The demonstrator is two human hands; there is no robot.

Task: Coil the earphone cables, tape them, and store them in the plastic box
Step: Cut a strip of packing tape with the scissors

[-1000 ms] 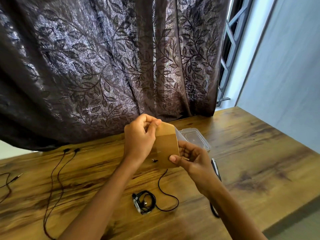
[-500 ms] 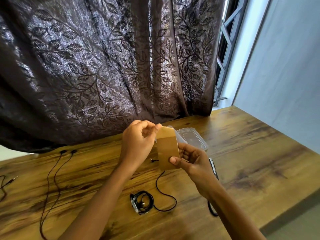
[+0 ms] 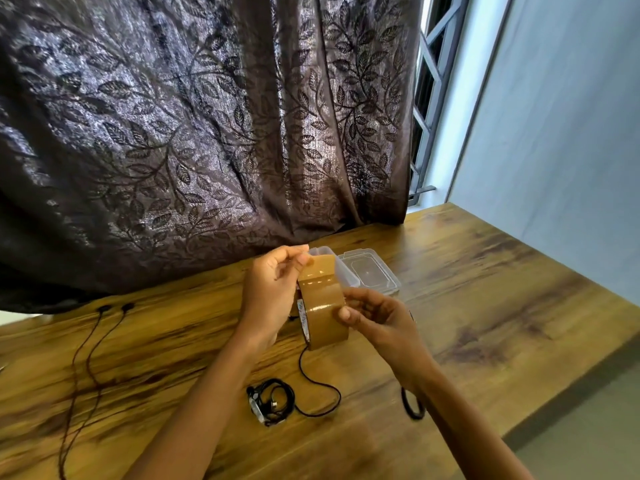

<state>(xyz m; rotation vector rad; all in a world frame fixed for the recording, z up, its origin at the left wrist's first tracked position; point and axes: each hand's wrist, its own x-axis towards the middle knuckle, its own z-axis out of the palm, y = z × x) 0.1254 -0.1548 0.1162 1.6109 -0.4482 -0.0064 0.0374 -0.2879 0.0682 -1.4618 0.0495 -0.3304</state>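
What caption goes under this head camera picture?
Left hand pinches the tape end, right hand holds the tape roll, coiled earphone on the table below.

Wooden table (image 3: 485, 306), coiled earphones (image 3: 273, 401), plastic box (image 3: 348, 276)

No legible writing in view.
The only lettering is a band of small dark print on the pale inner core (image 3: 303, 315) of the brown tape roll (image 3: 323, 306), along its left rim. It is too blurred and too small to read as words, a brand or numbers.
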